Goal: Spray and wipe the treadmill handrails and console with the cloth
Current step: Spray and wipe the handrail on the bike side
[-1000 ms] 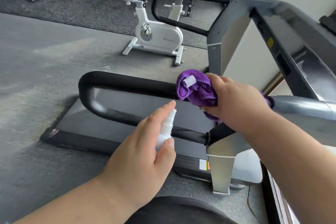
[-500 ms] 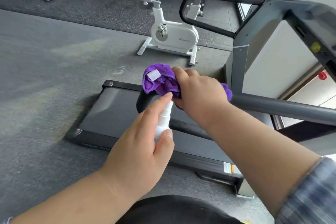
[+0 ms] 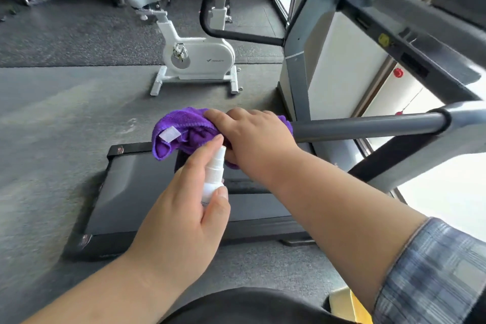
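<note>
At the near handrail (image 3: 368, 126), our right hand (image 3: 252, 137) grips the purple cloth (image 3: 181, 131) over the bar's end.
Our left hand (image 3: 184, 213) wraps the white spray bottle (image 3: 214, 176), forefinger on its top, nozzle just beside the cloth; its contents we cannot tell. The cloth's white tag (image 3: 169, 135) shows no writing we can read. The grey logo on the bike (image 3: 200, 58) and the console's (image 3: 420, 42) yellow sticker (image 3: 383, 39) are too blurred to read.
</note>
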Demonstrator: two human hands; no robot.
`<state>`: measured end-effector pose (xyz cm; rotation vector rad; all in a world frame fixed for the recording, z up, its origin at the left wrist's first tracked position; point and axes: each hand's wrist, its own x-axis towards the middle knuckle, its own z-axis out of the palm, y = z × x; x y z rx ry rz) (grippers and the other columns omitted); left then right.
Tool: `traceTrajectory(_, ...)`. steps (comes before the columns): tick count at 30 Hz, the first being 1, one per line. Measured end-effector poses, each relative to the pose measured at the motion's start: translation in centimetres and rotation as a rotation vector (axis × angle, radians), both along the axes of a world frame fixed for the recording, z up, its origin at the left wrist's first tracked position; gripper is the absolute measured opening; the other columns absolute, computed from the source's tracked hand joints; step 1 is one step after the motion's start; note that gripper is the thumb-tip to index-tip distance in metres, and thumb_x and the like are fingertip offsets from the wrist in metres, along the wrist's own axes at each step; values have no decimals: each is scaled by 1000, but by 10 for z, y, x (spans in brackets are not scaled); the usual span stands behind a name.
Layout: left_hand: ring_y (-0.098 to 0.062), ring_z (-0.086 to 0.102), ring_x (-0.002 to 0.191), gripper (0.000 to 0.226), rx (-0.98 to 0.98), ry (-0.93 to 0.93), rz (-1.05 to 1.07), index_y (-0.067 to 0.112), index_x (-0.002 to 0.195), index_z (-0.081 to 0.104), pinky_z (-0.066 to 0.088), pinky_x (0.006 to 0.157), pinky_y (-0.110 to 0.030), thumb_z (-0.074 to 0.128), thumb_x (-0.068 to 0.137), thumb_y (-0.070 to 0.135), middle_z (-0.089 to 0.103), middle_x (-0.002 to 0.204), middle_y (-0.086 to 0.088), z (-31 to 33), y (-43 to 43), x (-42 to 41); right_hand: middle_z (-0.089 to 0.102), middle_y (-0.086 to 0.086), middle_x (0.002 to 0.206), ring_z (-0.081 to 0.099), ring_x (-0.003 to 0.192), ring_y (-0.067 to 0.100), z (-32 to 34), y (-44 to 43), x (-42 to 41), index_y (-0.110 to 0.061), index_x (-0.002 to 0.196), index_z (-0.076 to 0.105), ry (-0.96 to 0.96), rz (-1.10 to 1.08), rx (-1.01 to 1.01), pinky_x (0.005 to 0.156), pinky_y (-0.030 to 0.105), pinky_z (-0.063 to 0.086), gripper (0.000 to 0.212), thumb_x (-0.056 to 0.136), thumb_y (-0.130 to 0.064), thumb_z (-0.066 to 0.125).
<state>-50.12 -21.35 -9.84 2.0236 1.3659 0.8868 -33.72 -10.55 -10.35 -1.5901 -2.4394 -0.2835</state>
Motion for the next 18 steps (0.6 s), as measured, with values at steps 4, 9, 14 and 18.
traceTrajectory(4,5,52,117,60,6,-4,-46,56,141,23,31,90,0,36,83,51,46,134,28,2,1,23,66,0,107,65,94,31,-3,-10,46,-30,146,43,26,-46,36,80,43,48,73,81,-63,50)
traceTrajectory(9,4,55,107,61,8,11,-82,66,136,20,37,84,-6,35,78,56,51,127,25,4,1,62,67,-4,111,64,96,28,-8,-24,124,-31,142,50,80,-150,91,84,40,45,61,86,-57,50)
traceTrajectory(14,8,52,111,59,24,36,-74,64,137,21,29,86,3,35,80,54,53,128,20,7,4,112,65,-4,119,61,107,26,-5,-44,206,-28,139,52,156,-233,128,95,38,38,55,93,-55,39)
traceTrajectory(18,3,52,112,55,73,50,-33,57,136,27,29,88,1,37,82,52,55,130,17,15,11,141,67,6,114,63,101,33,-11,-51,261,-15,122,61,242,-253,224,94,38,38,38,93,-37,51)
